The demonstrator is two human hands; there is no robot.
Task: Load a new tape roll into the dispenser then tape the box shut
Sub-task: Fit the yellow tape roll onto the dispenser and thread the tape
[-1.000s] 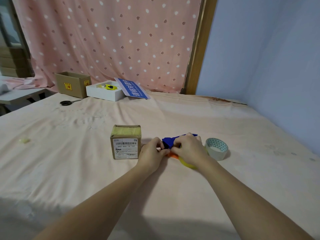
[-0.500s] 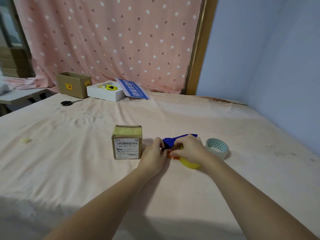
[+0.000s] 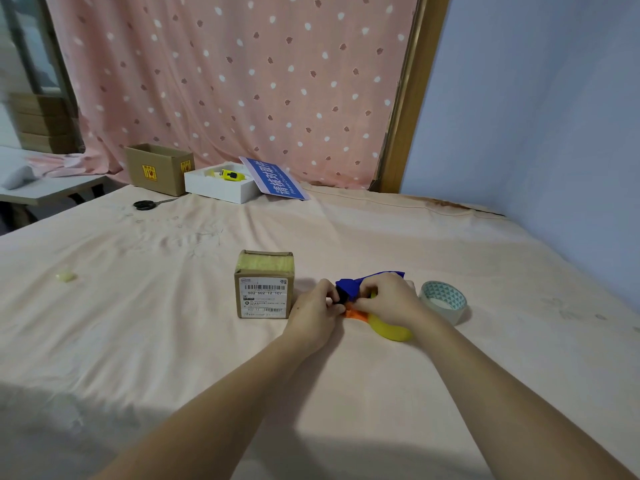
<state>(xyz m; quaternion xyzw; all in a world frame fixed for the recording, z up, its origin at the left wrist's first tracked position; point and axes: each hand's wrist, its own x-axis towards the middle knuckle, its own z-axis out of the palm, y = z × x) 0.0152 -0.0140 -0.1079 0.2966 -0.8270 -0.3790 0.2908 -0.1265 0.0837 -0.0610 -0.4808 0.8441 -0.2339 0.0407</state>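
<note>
The curtain (image 3: 242,84) is pink with white and dark red dots. The sheet (image 3: 173,341) on the bed is pale peach. The small box (image 3: 264,285) is brown with a yellowish top and a white label with black bars. The dispenser (image 3: 375,299) is blue, orange and yellow. The tape roll (image 3: 444,301) is clear with a teal triangle pattern inside. The wall (image 3: 536,116) is pale blue.

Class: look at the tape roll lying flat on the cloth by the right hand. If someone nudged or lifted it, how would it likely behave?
The tape roll lies flat on its side, so a nudge would probably slide it, not roll it. Its hollow core suggests it is light. Set on edge, the round rim would likely roll across the cloth.
</note>
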